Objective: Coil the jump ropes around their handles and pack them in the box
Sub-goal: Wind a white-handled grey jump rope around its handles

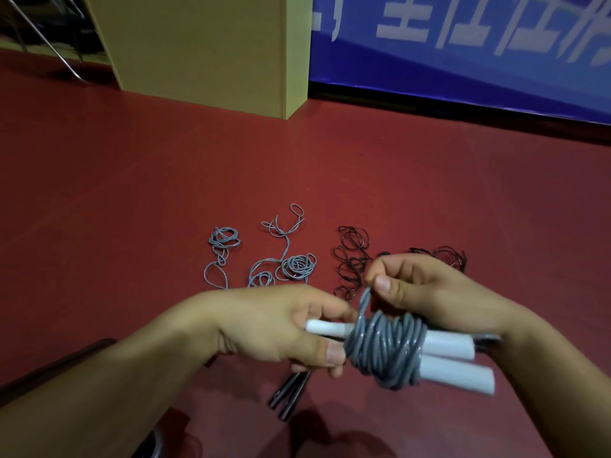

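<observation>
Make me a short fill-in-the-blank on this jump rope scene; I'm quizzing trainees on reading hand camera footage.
1. The grey rope is coiled around two ____ handles.
2. The right hand pinches the rope's loose end, while the ____ hand holds the handles.
3. The loose rope tangles lie on a ____ floor.
4. Below the left hand, a pair of ____ handles lies on the floor.

Missing words: white; left; red; black

Black handles (291,396) half hidden under left hand (274,328); banner (463,44) txt blurred, prob. cropped.
</observation>
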